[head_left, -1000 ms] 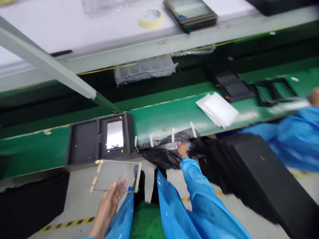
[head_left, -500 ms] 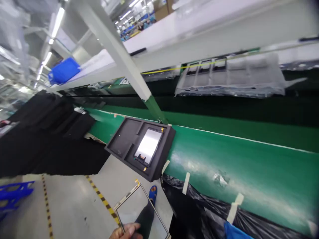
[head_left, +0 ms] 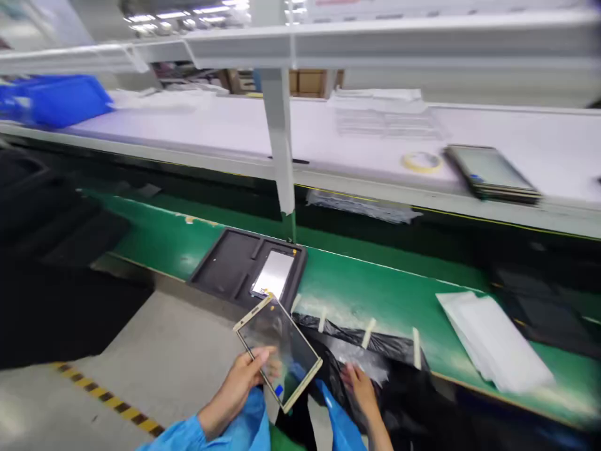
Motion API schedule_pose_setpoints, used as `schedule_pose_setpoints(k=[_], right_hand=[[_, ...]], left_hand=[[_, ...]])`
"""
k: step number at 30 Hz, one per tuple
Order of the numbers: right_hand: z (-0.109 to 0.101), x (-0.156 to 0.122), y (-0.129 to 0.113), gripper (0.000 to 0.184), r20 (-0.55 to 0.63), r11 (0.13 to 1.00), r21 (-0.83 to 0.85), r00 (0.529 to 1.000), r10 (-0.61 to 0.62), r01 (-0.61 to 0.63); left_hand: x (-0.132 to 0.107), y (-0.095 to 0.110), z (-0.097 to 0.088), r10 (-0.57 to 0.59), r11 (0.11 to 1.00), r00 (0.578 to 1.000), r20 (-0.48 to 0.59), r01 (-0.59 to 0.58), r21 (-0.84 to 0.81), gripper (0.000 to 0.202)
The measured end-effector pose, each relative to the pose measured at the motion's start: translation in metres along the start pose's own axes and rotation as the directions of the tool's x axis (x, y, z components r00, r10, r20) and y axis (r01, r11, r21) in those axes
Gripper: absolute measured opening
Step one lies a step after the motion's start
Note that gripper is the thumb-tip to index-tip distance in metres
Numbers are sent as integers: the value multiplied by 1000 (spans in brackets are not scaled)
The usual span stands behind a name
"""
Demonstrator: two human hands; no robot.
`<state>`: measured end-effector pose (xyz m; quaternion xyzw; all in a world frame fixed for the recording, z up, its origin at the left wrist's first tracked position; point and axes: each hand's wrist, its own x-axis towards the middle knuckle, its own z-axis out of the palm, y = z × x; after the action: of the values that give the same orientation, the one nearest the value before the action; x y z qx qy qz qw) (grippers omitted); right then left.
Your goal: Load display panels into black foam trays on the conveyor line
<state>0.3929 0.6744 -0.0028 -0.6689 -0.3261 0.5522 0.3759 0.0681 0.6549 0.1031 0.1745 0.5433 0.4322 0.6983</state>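
**Hands apart, glass panel up in my left**

Left to right, low in frame: my left hand [head_left: 233, 393] grips a gold-framed glass panel [head_left: 280, 351] by its lower edge, the panel overlapping a black foam tray [head_left: 220, 269] that sits on the green conveyor belt [head_left: 375, 279] and holds a silver panel [head_left: 273, 274]. My right hand [head_left: 361, 388] rests on black plastic sheeting [head_left: 389, 344] taped to the belt's edge, and a stack of white sheets [head_left: 493, 341] lies on the belt at far right.
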Motion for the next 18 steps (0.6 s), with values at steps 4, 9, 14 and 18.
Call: schedule_pose_setpoints(k=[4, 9, 14, 18], right_hand=[[50, -83, -68, 64, 101, 985, 69, 982, -163, 156], [61, -132, -142, 50, -131, 882, -180, 878, -460, 436], [-26, -116, -228, 44, -411, 798, -232, 687, -599, 557], [-124, -72, -355, 33, -596, 733, -254, 495, -632, 631]], left_hand=[[-4, 36, 22, 16, 995, 981, 193, -36, 98, 63], [-17, 84, 64, 74, 976, 885, 460, -158, 147, 63], [-30, 103, 84, 114, 977, 792, 600, -199, 77, 63], [-31, 76, 68, 72, 975, 867, 493, -166, 150, 60]])
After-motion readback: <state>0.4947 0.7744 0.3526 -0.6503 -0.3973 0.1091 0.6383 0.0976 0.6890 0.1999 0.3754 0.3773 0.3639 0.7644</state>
